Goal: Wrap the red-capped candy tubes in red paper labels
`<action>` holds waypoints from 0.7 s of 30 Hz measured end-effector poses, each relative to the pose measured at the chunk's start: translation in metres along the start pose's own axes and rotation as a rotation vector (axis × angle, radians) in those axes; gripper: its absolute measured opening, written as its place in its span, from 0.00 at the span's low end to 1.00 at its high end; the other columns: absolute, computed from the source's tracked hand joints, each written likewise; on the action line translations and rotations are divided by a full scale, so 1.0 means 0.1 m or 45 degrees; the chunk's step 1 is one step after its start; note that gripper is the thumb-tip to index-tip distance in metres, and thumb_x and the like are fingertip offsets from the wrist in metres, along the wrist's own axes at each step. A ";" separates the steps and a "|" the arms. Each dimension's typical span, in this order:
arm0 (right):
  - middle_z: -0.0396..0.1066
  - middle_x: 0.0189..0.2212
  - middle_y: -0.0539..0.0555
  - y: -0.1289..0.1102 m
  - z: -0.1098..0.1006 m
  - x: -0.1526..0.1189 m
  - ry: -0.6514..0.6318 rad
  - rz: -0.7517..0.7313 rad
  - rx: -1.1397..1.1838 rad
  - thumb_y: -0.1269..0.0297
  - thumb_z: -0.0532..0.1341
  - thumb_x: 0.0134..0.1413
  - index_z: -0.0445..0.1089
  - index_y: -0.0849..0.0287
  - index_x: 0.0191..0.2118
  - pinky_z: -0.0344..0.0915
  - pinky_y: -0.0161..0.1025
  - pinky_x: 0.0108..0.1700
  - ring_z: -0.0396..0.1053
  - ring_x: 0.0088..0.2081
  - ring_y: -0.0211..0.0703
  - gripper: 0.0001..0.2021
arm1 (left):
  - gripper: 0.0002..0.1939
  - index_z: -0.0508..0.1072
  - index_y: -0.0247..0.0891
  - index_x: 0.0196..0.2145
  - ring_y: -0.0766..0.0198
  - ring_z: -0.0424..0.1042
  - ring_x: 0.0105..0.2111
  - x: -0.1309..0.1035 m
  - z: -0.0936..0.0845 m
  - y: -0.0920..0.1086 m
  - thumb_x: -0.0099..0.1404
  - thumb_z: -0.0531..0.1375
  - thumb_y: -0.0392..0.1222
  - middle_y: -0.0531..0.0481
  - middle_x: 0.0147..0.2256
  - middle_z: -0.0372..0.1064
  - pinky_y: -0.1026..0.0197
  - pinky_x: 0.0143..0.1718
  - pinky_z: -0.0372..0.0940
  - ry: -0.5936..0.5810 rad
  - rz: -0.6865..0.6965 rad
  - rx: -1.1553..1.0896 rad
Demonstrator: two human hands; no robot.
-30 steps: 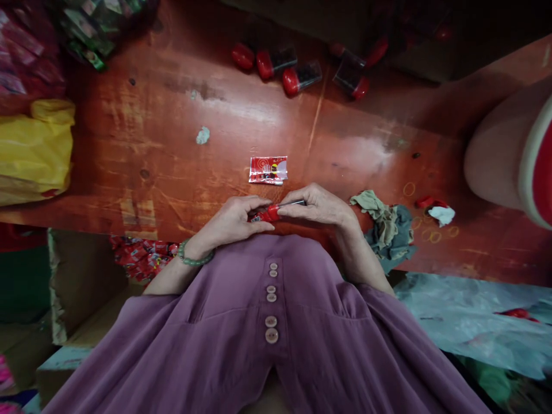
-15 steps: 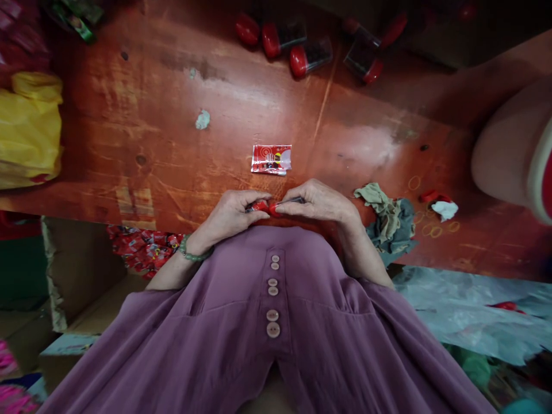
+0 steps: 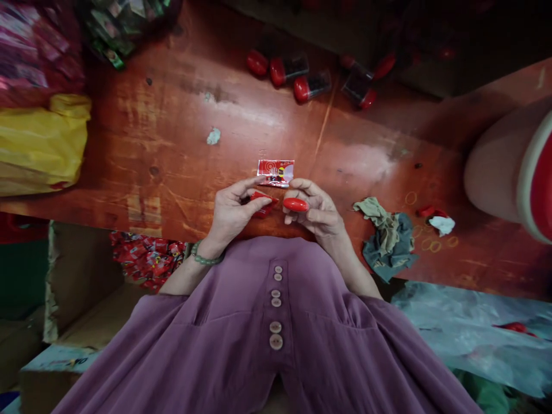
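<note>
The red cap (image 3: 295,204) could slip out: the right hand (image 3: 324,214) appears to carry it mainly on the fingertips, and its rounded surface looks slick. Held close to the near edge of the tabletop (image 3: 181,149), it might roll over that edge if dropped. The red packet (image 3: 264,210) in the left hand (image 3: 233,210) could crease or tear if the pinch tightens too much. The flat packet (image 3: 276,168), on the tabletop just beyond both hands, might get nudged by the outstretched fingers.

Both hands are at the middle of the near edge, palms turned inward, with a small gap between them. The left grip is clamped on the red packet, thumb laid across it and fingers reaching toward the far edge; the wrist bears a green bracelet (image 3: 207,260). The right grip is closed around the red cap, thumb on the near side, index finger stretched out beyond it and the others curled below. Whether anything is attached beneath the cap cannot be told.
</note>
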State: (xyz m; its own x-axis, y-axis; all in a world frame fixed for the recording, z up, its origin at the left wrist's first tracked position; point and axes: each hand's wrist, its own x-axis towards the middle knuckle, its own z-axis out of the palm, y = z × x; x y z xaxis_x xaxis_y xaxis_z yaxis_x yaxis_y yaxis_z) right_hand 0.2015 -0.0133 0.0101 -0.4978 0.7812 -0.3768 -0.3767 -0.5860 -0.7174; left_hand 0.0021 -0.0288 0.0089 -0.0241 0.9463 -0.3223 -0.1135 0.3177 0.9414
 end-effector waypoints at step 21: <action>0.59 0.21 0.42 0.05 0.20 0.10 0.311 -0.105 -0.179 0.58 0.73 0.38 0.69 0.53 0.33 0.60 0.35 0.31 0.56 0.23 0.33 0.17 | 0.25 0.76 0.40 0.52 0.62 0.80 0.39 -0.03 0.15 0.00 0.56 0.71 0.45 0.48 0.40 0.81 0.60 0.46 0.74 0.116 0.334 0.163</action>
State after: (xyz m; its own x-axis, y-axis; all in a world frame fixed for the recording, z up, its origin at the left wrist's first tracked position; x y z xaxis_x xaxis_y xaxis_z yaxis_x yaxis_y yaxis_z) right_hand 0.1794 -0.0129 0.0149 -0.2604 0.8637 -0.4315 -0.2874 -0.4960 -0.8194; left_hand 0.0173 -0.0302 0.0117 -0.1259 0.9897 -0.0686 0.0343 0.0734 0.9967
